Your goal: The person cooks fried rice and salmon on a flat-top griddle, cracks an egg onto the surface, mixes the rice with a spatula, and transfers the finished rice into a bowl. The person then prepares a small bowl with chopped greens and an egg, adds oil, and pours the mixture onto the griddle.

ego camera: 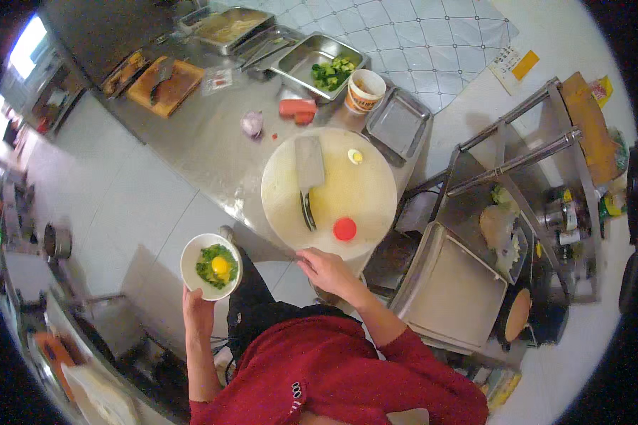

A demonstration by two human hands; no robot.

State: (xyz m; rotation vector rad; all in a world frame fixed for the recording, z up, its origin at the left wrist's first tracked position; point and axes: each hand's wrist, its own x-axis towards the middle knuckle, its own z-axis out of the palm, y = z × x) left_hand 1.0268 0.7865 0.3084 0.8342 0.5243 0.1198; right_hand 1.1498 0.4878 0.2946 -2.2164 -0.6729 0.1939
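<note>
My left hand grips the rim and side of a white bowl, which holds chopped greens and a raw egg yolk. My right hand is at the near edge of a round cutting board; whether its curled fingers hold anything cannot be told. On the board lie a cleaver with a black handle towards me, a boiled egg half and a round red lid or disc. Beyond the board are a purple onion and a pink-red sausage-like piece.
A steel pan with chopped green vegetable, a paper tub and an empty steel tray stand behind the board. A wooden board with a knife lies far left. A metal rack stands right.
</note>
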